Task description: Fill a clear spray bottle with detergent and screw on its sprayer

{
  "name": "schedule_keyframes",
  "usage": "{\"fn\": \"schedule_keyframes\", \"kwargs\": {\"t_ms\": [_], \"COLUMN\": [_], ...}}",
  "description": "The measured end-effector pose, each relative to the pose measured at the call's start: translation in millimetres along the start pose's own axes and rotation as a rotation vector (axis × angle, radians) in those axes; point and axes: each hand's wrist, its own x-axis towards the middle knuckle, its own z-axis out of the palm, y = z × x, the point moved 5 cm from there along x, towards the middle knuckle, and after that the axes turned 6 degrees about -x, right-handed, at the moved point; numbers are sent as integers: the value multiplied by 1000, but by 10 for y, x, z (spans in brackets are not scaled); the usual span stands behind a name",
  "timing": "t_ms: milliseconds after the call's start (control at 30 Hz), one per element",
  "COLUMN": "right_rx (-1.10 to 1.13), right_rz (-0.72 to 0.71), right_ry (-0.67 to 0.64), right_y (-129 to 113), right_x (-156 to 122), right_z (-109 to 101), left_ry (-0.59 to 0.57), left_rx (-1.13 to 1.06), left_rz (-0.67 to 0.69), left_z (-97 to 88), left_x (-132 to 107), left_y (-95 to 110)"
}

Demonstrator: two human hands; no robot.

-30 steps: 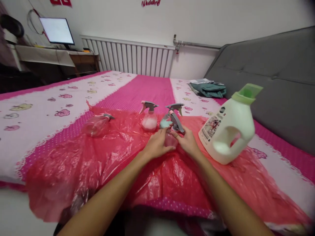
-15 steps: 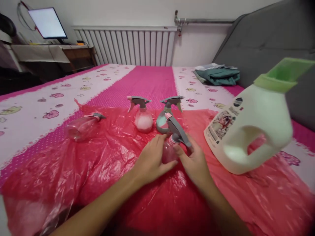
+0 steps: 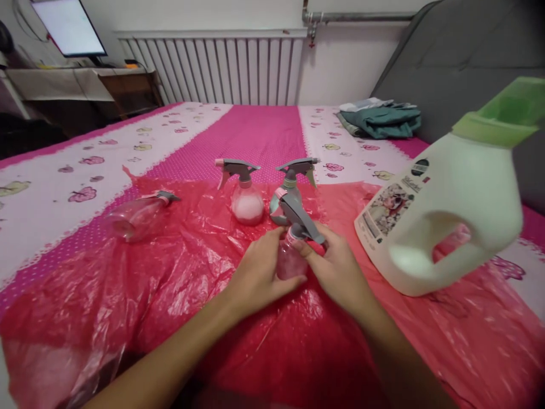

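A clear pink spray bottle (image 3: 291,262) with a grey trigger head stands between my hands on the red plastic sheet (image 3: 191,272). My left hand (image 3: 260,267) wraps round its body from the left, thumb across the front. Around the neck and trigger head, my right hand (image 3: 330,258) grips from the right, with some fingers hidden behind. Just beyond stand a pink spray bottle (image 3: 247,207) holding whitish contents and a green spray bottle (image 3: 279,207), partly covered by the trigger head. Another clear pink spray bottle (image 3: 134,218) lies on its side at the left.
A large pale green jug (image 3: 481,187) with a green cap stands close on the right. Folded clothes (image 3: 383,120) lie farther back on the patterned bed (image 3: 268,133). A radiator (image 3: 213,71) runs along the wall; a monitor (image 3: 70,25) is at the far left.
The view has shifted slightly. The trigger head has turned or tilted a little to the left, and my right hand has moved slightly with it. Both hands keep their hold.
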Motion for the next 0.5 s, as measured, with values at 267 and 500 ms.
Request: {"fn": "schedule_keyframes", "kwargs": {"t_ms": [267, 500], "right_rx": [33, 106], "right_rz": [-9, 119], "right_ry": [-41, 144], "right_y": [56, 137], "right_x": [11, -130], "right_z": [58, 42], "left_ry": [9, 51], "left_rx": [-33, 24], "left_rz": [-13, 6], "left_z": [-14, 75], "left_x": [7, -39], "left_y": [-59, 39]}}
